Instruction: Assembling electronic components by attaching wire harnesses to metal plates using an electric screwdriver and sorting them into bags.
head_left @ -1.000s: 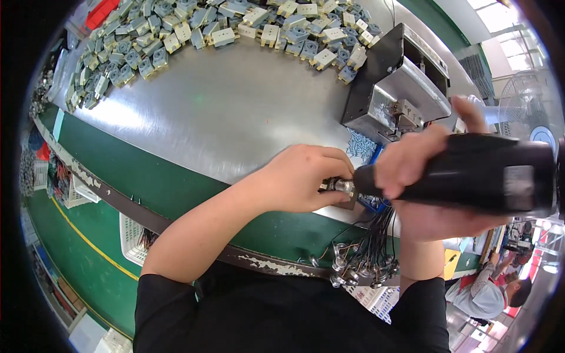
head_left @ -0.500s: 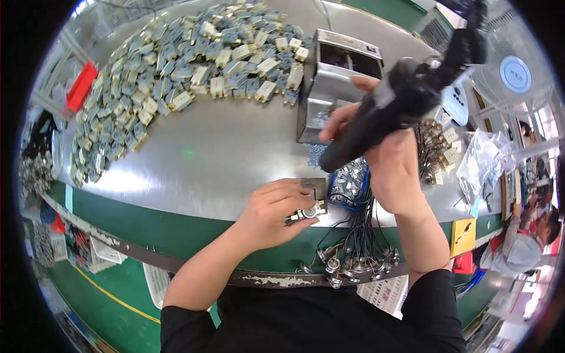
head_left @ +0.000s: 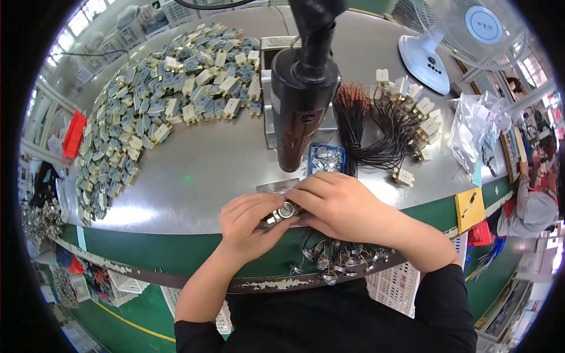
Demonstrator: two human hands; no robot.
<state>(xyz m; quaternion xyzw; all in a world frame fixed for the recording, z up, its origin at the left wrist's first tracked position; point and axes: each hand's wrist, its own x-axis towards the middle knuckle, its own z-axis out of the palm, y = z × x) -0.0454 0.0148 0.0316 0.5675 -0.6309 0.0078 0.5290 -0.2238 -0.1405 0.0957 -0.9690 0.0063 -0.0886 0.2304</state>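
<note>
Just in front of me at the table's near edge, my left hand (head_left: 246,220) pinches a small part with a round silver metal face (head_left: 286,210). From the other side, my right hand (head_left: 342,203) has its fingers closed against the same part, whose body they largely hide. Behind my fingertips lies a flat metal plate (head_left: 276,186). Above and beyond both hands hangs a black power screwdriver (head_left: 303,100), touched by neither. A blue tray (head_left: 345,159) of small metal pieces is just past my right hand.
Grey-and-cream switch-like blocks (head_left: 188,88) are heaped at the far left. Black wires (head_left: 376,156) with cream connectors lie to the right, by a plastic bag (head_left: 471,132) and a fan (head_left: 424,62). Round metal parts (head_left: 329,259) on wires hang at the near edge.
My right hand has left the screwdriver and come down to the small part beside my left hand. The screwdriver now hangs upright instead of tilted. The view has shifted right.
</note>
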